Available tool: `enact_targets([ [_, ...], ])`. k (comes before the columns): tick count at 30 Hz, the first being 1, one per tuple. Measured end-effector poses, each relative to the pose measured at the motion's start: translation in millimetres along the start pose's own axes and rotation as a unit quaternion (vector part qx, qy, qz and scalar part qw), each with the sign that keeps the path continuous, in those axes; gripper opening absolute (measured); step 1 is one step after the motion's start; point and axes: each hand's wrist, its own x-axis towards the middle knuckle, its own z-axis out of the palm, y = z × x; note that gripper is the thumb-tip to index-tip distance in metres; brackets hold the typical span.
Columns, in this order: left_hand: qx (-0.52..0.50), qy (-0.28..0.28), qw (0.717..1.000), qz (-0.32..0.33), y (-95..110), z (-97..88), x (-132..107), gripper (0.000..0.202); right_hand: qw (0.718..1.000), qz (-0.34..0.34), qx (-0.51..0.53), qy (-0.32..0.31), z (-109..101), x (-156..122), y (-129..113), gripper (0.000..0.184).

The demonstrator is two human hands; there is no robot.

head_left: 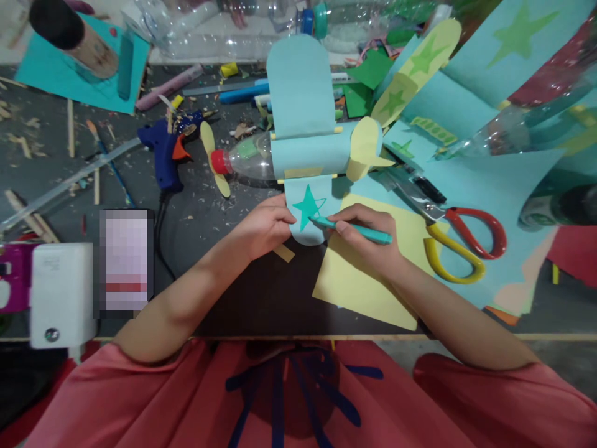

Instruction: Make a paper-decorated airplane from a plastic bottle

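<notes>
A toy plane made from a plastic bottle (pixel 254 157) and light blue paper lies in front of me, with a red cap (pixel 221 162) and a yellow paper propeller (pixel 206 140) at its left end. My left hand (pixel 269 227) holds the edge of the near paper wing (pixel 308 239). In my right hand (pixel 370 236) is a teal marker (pixel 357 230), its tip on the wing at a green star (pixel 305 207). Most of that star is filled in; its right point is only an outline. The far wing (pixel 301 84) is plain blue.
A blue glue gun (pixel 163 149) with its cord lies to the left, near a phone (pixel 125 258) and a white power bank (pixel 63 292). Scissors (pixel 454 242) rest on paper at the right, beside yellow paper (pixel 373 286). Another paper-and-bottle plane (pixel 471 93) stands behind. Clear bottles (pixel 224 37) line the back.
</notes>
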Motion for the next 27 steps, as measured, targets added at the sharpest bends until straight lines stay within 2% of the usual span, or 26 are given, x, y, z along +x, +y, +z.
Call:
enact_targets([
  [8, -0.02, -0.002, 1.0, -0.007, 0, 0.2, 0, 0.045, 0.999, 0.017, 0.028, 0.006, 0, -1, -1, 0.012],
  [14, -0.038, 0.01, 0.999, -0.008, -4, -4.9, 1, 0.04, 0.988, 0.022, 0.115, 0.097, -5, 6, 4, 0.01],
  [17, -0.026, 0.004, 1.0, -0.006, -3, -5.0, 1, 0.043, 0.984, 0.036, 0.15, 0.087, -8, 10, 7, 0.011],
  [23, -0.019, 0.009, 1.0, -0.013, -2, -5.6, 0, 0.039, 0.996, 0.026, 0.067, 0.06, -6, 7, 2, 0.002],
  [27, -0.017, 0.009, 1.0, -0.012, -3, -6.7, 1, 0.038, 1.0, 0.009, 0.004, 0.025, -4, 4, 2, 0.008],
])
